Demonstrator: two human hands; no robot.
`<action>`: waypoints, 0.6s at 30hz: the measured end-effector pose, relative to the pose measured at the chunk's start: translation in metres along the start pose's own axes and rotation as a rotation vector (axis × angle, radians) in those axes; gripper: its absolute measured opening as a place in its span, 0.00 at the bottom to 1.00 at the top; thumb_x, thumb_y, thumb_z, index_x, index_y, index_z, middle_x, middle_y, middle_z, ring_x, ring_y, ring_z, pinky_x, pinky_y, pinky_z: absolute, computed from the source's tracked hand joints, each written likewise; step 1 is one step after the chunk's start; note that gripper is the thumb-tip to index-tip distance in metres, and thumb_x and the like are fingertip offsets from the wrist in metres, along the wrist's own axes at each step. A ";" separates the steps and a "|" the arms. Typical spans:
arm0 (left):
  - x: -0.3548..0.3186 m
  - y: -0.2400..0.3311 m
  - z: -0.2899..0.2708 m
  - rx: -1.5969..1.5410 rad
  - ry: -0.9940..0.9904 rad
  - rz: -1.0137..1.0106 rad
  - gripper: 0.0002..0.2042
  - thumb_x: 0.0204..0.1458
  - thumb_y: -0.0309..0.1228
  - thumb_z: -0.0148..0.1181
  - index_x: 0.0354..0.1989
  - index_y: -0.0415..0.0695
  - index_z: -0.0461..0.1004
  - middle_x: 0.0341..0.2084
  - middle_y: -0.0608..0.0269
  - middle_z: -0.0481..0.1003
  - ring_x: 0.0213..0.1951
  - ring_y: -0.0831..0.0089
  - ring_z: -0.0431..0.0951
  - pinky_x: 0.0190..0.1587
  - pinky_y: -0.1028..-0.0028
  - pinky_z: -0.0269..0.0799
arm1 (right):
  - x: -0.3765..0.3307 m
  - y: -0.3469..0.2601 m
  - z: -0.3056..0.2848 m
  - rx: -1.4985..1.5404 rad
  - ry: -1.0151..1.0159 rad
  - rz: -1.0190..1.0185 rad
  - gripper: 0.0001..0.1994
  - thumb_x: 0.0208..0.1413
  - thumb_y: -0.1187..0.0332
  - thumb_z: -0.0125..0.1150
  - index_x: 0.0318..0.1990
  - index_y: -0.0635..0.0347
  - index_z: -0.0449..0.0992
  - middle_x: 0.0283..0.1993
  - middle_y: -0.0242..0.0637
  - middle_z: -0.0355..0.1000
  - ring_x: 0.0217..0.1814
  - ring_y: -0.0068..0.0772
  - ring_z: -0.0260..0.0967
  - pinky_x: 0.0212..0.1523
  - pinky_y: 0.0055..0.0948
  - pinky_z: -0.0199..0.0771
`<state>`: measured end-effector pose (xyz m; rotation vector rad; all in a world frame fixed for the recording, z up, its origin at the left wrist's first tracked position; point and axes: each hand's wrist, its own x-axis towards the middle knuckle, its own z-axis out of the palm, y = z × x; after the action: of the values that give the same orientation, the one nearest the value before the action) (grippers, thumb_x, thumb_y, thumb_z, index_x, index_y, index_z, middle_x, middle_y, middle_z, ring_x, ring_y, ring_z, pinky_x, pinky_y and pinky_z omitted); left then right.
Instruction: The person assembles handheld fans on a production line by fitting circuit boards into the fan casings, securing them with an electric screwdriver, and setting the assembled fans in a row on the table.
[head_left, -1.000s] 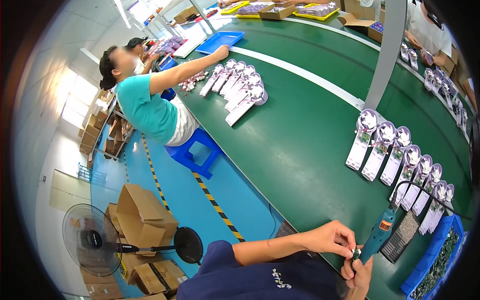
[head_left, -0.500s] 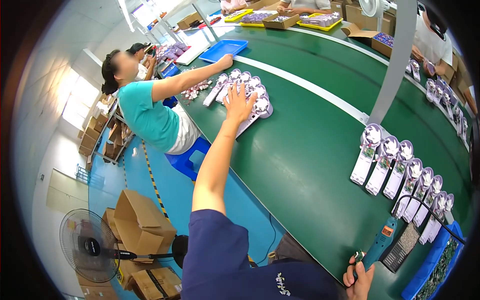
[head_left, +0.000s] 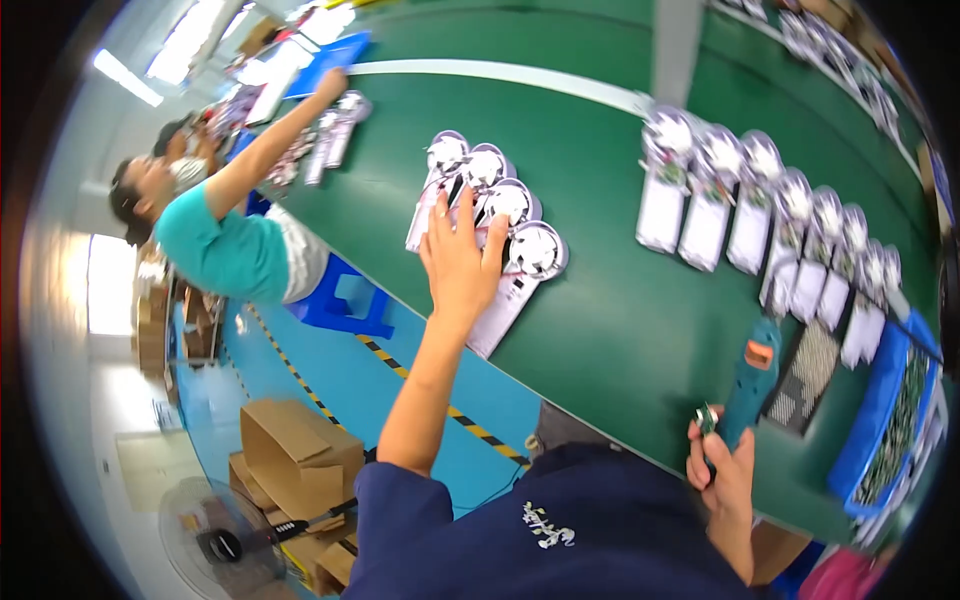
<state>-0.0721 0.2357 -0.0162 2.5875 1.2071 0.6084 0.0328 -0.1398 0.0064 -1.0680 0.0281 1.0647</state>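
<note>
My left hand [head_left: 462, 260] lies with spread fingers across a row of several handheld fan housings [head_left: 538, 250], each with a round purple head, white blades and a long pale handle. Its fingertips touch the units between head and handle. At the right, my right hand [head_left: 728, 475] is closed around the lower end of a teal electric screwdriver [head_left: 750, 390]. A small green circuit board [head_left: 706, 418] sits at that hand's thumb and fingertips. Farther right, a second row of fan housings [head_left: 708, 228] rests on the green table.
A blue bin [head_left: 850, 470] of small circuit boards and a dark tray of small parts [head_left: 803, 378] stand at the right. A co-worker in a teal shirt [head_left: 215, 235] reaches across the table at the left, near more fan housings [head_left: 338, 135]. A grey post [head_left: 678, 50] rises behind.
My left hand has drawn several fan housings toward me, apart from those near the co-worker. The view has swung right. My right hand keeps hold of the screwdriver and board.
</note>
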 end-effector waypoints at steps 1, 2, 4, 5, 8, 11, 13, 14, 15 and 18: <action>-0.016 0.023 0.003 -0.013 -0.020 0.025 0.32 0.60 0.52 0.48 0.67 0.43 0.59 0.66 0.36 0.53 0.69 0.44 0.51 0.66 0.45 0.43 | -0.005 0.000 -0.003 0.012 -0.016 0.011 0.13 0.56 0.72 0.60 0.44 0.71 0.67 0.36 0.42 0.70 0.14 0.17 0.57 0.13 0.18 0.58; -0.031 0.042 0.000 -0.010 -0.020 0.033 0.32 0.60 0.51 0.49 0.67 0.42 0.58 0.66 0.34 0.53 0.69 0.42 0.50 0.66 0.44 0.42 | -0.007 -0.001 -0.002 -0.003 -0.016 0.008 0.17 0.56 0.68 0.63 0.46 0.70 0.66 0.36 0.41 0.70 0.14 0.17 0.58 0.12 0.18 0.58; -0.054 0.070 -0.001 -0.081 -0.092 0.058 0.33 0.61 0.50 0.49 0.68 0.41 0.56 0.67 0.33 0.50 0.69 0.40 0.48 0.67 0.42 0.39 | -0.003 -0.001 -0.002 -0.029 -0.028 0.003 0.22 0.55 0.63 0.67 0.49 0.70 0.66 0.35 0.40 0.69 0.14 0.17 0.58 0.12 0.18 0.58; -0.065 0.082 -0.005 -0.126 -0.117 0.075 0.33 0.61 0.50 0.49 0.68 0.41 0.56 0.67 0.32 0.50 0.69 0.39 0.47 0.67 0.42 0.39 | -0.006 0.000 -0.004 -0.044 -0.021 0.001 0.22 0.55 0.64 0.66 0.49 0.70 0.66 0.35 0.40 0.70 0.14 0.17 0.58 0.12 0.18 0.58; -0.084 0.101 -0.031 -0.379 -0.097 0.169 0.32 0.59 0.41 0.55 0.68 0.37 0.55 0.67 0.34 0.50 0.70 0.42 0.47 0.69 0.52 0.42 | -0.013 -0.003 -0.014 -0.064 0.063 -0.032 0.20 0.56 0.66 0.64 0.49 0.70 0.66 0.35 0.41 0.70 0.14 0.16 0.58 0.13 0.18 0.59; -0.098 0.086 -0.067 -0.438 -0.077 0.326 0.30 0.47 0.27 0.66 0.59 0.32 0.64 0.52 0.43 0.68 0.51 0.53 0.70 0.53 0.62 0.67 | -0.027 0.001 -0.022 -0.084 0.108 -0.063 0.13 0.55 0.76 0.60 0.47 0.69 0.70 0.40 0.44 0.74 0.15 0.14 0.59 0.16 0.16 0.61; -0.101 0.086 -0.071 -0.315 -0.287 0.515 0.30 0.38 0.29 0.74 0.53 0.36 0.72 0.40 0.54 0.74 0.40 0.59 0.73 0.45 0.66 0.69 | -0.028 -0.001 -0.021 -0.051 0.122 -0.082 0.13 0.55 0.76 0.60 0.47 0.70 0.70 0.41 0.45 0.74 0.15 0.14 0.59 0.16 0.16 0.61; -0.106 0.091 -0.072 -0.273 -0.337 0.538 0.30 0.37 0.30 0.75 0.53 0.37 0.72 0.40 0.55 0.74 0.41 0.59 0.73 0.44 0.65 0.69 | -0.027 -0.003 -0.020 -0.037 0.123 -0.095 0.13 0.55 0.76 0.60 0.47 0.70 0.70 0.41 0.45 0.74 0.15 0.14 0.59 0.16 0.15 0.61; -0.111 0.100 -0.072 -0.234 -0.387 0.560 0.31 0.36 0.31 0.76 0.53 0.39 0.72 0.40 0.56 0.74 0.41 0.58 0.73 0.43 0.64 0.69 | -0.026 -0.003 -0.021 -0.045 0.110 -0.097 0.13 0.56 0.76 0.60 0.48 0.69 0.70 0.42 0.45 0.75 0.15 0.13 0.59 0.16 0.15 0.61; -0.118 0.110 -0.058 -0.218 -0.417 0.503 0.28 0.40 0.28 0.73 0.53 0.40 0.73 0.39 0.56 0.74 0.38 0.59 0.74 0.39 0.66 0.70 | -0.025 -0.005 -0.018 -0.109 0.098 -0.098 0.15 0.57 0.72 0.59 0.49 0.72 0.68 0.41 0.45 0.75 0.15 0.14 0.59 0.15 0.16 0.61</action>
<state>-0.0920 0.0757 0.0434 2.6418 0.3426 0.2371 0.0313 -0.1702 0.0121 -1.2071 -0.0041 0.9334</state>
